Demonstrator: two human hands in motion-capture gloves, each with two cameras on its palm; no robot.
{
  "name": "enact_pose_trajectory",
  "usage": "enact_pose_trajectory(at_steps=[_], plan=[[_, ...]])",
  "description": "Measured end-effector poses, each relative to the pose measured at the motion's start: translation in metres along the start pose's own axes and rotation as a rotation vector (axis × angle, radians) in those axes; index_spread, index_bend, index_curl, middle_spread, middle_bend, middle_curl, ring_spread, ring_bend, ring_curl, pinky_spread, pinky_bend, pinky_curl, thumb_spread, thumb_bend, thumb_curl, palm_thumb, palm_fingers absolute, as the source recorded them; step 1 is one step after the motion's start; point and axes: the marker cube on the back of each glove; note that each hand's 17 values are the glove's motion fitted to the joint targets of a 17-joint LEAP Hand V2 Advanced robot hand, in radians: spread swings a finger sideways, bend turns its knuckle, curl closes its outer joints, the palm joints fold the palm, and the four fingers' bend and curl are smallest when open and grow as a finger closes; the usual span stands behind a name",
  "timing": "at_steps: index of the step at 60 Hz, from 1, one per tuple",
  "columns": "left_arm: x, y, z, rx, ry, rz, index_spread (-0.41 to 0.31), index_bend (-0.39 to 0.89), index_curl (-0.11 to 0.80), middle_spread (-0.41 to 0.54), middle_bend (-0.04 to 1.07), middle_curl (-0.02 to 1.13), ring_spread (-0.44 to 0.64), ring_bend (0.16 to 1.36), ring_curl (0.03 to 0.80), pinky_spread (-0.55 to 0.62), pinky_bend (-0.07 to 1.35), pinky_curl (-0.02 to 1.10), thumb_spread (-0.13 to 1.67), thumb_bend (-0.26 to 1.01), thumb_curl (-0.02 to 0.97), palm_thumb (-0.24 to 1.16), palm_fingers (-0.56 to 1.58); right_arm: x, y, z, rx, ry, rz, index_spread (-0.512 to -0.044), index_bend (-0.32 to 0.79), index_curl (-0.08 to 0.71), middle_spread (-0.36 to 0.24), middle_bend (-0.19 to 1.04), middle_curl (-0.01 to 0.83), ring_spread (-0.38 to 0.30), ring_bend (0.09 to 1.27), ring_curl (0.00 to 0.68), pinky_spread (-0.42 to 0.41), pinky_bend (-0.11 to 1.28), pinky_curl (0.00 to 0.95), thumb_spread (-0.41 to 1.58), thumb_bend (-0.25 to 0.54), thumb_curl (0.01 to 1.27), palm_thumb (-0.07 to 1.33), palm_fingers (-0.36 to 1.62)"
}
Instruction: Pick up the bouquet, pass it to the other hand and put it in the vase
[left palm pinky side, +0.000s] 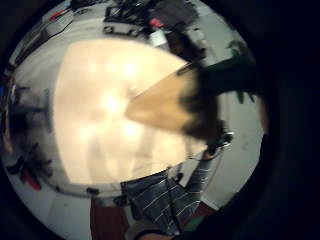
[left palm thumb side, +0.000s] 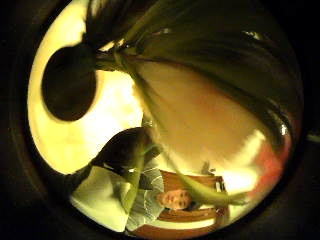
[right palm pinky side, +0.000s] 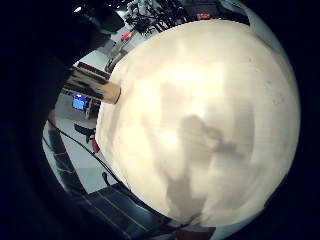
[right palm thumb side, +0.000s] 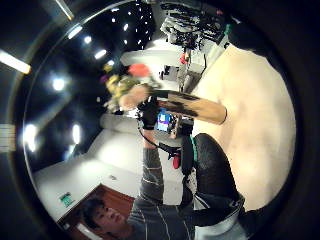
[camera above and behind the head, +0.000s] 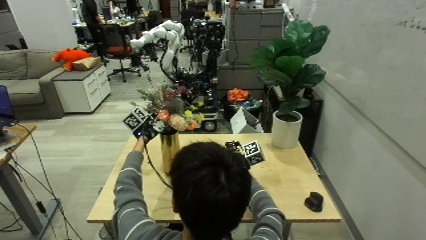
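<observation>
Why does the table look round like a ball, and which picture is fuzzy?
Right little finger side palm view: the wide lens bulges the table into a ball, with a shadow on it. Left thumb side palm view: the bouquet sits so close it blurs.

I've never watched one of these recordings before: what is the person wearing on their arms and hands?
Grey long sleeves with thin pale stripes cover both arms. The left hand and right hand wear black gloves carrying white squares printed with black patterns.

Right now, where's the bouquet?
Outside view: the bouquet is raised above the table's left side, gripped by the left hand, its wrapped stem hanging down.
</observation>
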Motion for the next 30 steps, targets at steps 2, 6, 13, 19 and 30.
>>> enact_pose_trajectory(at_steps=[2, 6, 13, 19, 30], plan=[[-0.026, -0.010, 0.002, 0.043, -0.034, -0.151, 0.079, -0.02, 0.363, 0.236, 0.25, 0.41, 0.24, 0.60, 0.343, 0.27, 0.45, 0.36, 0.85, -0.06, 0.311, 0.25, -0.42, -0.007, 0.004, 0.003, -0.010, -0.037, -0.040, -0.337, 0.16, 0.294, -0.103, 0.17, 0.339, -0.073, 0.34, 0.329, 0.217, 0.35, 0.346, 1.08, -0.022, 0.46, 0.67, 0.51], [-0.067, -0.025, -0.003, 0.180, -0.145, -0.305, 0.132, -0.02, 0.287, 0.353, 0.17, 0.34, 0.35, 0.56, 0.297, 0.37, 0.41, 0.32, 0.82, -0.04, 0.318, 0.26, -0.38, 0.001, 0.007, 0.003, 0.014, 0.058, 0.013, -0.334, 0.16, 0.302, -0.103, 0.17, 0.336, -0.073, 0.33, 0.329, 0.221, 0.35, 0.346, 1.08, -0.022, 0.46, 0.67, 0.51], [-0.074, 0.026, -0.004, 0.234, -0.158, -0.124, 0.177, 0.01, 0.192, 0.458, 0.15, 0.29, 0.47, 0.52, 0.269, 0.47, 0.38, 0.30, 0.79, -0.03, 0.328, 0.27, -0.34, 0.002, 0.016, 0.000, 0.047, 0.141, 0.052, -0.334, 0.17, 0.311, -0.103, 0.17, 0.332, -0.073, 0.32, 0.327, 0.226, 0.34, 0.345, 1.08, -0.022, 0.45, 0.67, 0.51], [-0.078, 0.059, -0.001, 0.178, -0.073, -0.177, 0.193, 0.02, 0.136, 0.499, 0.15, 0.26, 0.52, 0.51, 0.259, 0.52, 0.36, 0.29, 0.79, -0.04, 0.332, 0.28, -0.32, -0.021, 0.030, 0.007, -0.009, -0.015, -0.041, -0.326, 0.16, 0.316, -0.102, 0.17, 0.328, -0.070, 0.31, 0.326, 0.228, 0.33, 0.345, 1.08, -0.022, 0.45, 0.67, 0.52], [-0.075, 0.084, 0.006, 0.093, 0.087, 0.158, 0.197, 0.04, 0.074, 0.515, 0.16, 0.23, 0.56, 0.49, 0.250, 0.54, 0.33, 0.29, 0.78, -0.04, 0.336, 0.28, -0.27, 0.003, 0.028, 0.005, 0.039, 0.178, -0.073, -0.323, 0.16, 0.321, -0.102, 0.17, 0.323, -0.066, 0.31, 0.328, 0.230, 0.32, 0.348, 1.08, -0.023, 0.45, 0.67, 0.52]])
